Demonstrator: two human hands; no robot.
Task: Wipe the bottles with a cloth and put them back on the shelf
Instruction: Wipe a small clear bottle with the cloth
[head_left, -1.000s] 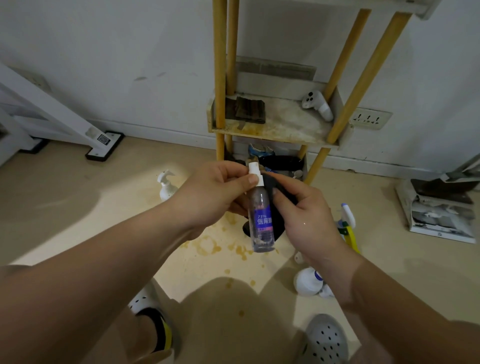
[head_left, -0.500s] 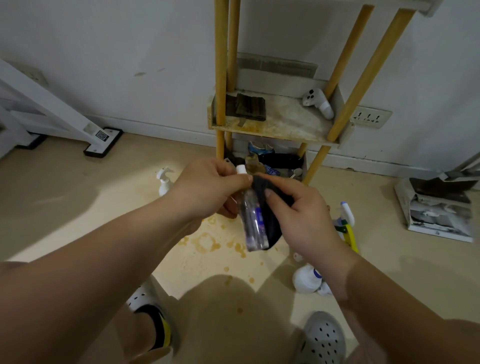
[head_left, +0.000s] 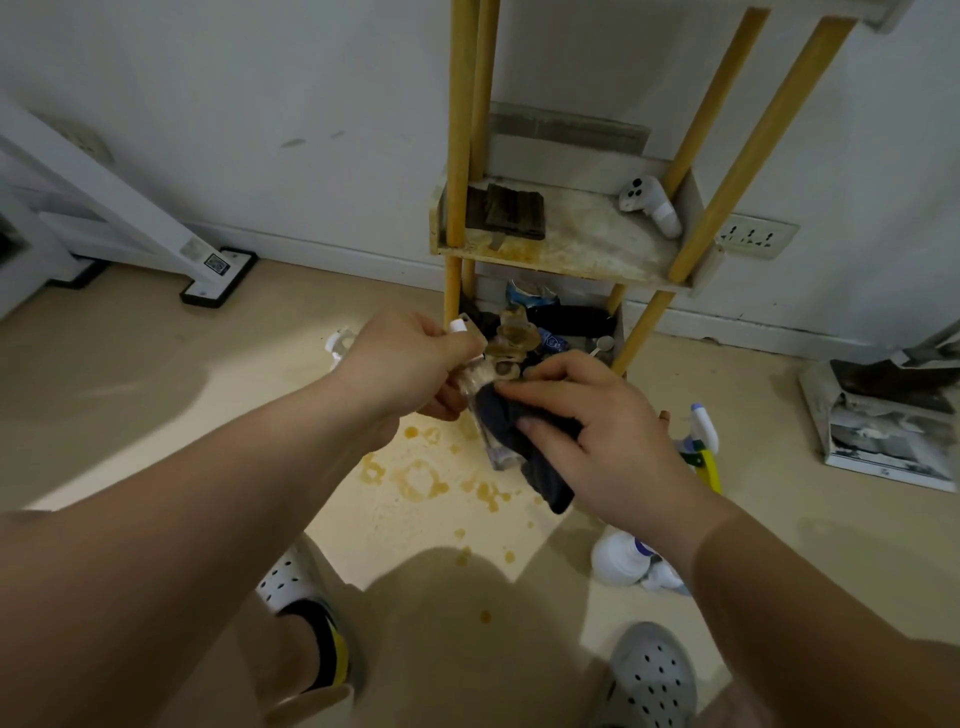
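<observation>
My left hand (head_left: 410, 358) grips the white-capped top of a small clear spray bottle (head_left: 500, 457), which tilts down to the right in front of me. My right hand (head_left: 597, 431) holds a dark blue cloth (head_left: 540, 467) wrapped around the bottle's body, so only the neck and the purple-labelled base show. Behind my hands stands the shelf (head_left: 566, 254) with yellow wooden legs; its stained middle board carries a dark block (head_left: 511, 210) and a white controller (head_left: 652, 205).
On the floor lie a white pump bottle (head_left: 340, 345) at the left, a yellow-and-white spray bottle (head_left: 704, 447) and white bottles (head_left: 631, 561) at the right. Brown stains (head_left: 421, 478) mark the floor. Clutter fills the bottom shelf (head_left: 550, 322). A box (head_left: 883, 421) sits far right.
The bottle has tipped from upright to slanted, and my right hand has slid the cloth over its body, covering the label that showed before.
</observation>
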